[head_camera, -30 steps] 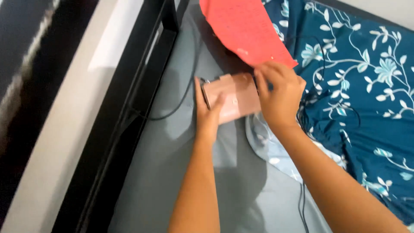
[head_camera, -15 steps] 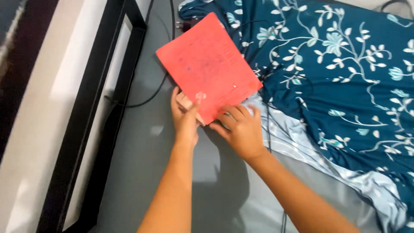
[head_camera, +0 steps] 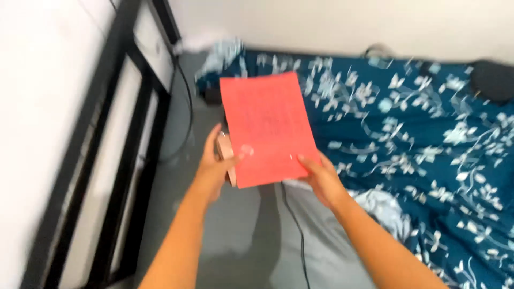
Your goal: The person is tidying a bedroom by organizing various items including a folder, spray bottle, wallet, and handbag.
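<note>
A red sheet of paper is held up above the bed, near the middle of the view. It is a rectangle with its long axis running from near to far, the far edge tipped slightly to the left, and its flat face turned up toward the camera. Faint printing covers the face, too blurred to make out.

The left hand grips the sheet's near left corner, thumb on top, and also clasps a small pinkish box tucked behind that corner. The right hand pinches the near right corner, thumb on the face and fingers beneath. Both forearms reach in from the near edge and converge on the sheet.

Below lies a grey bedsheet with a thin black cable trailing toward the near edge. To the right spreads a dark blue floral blanket. A black metal bed frame runs along the left, beside a pale wall.
</note>
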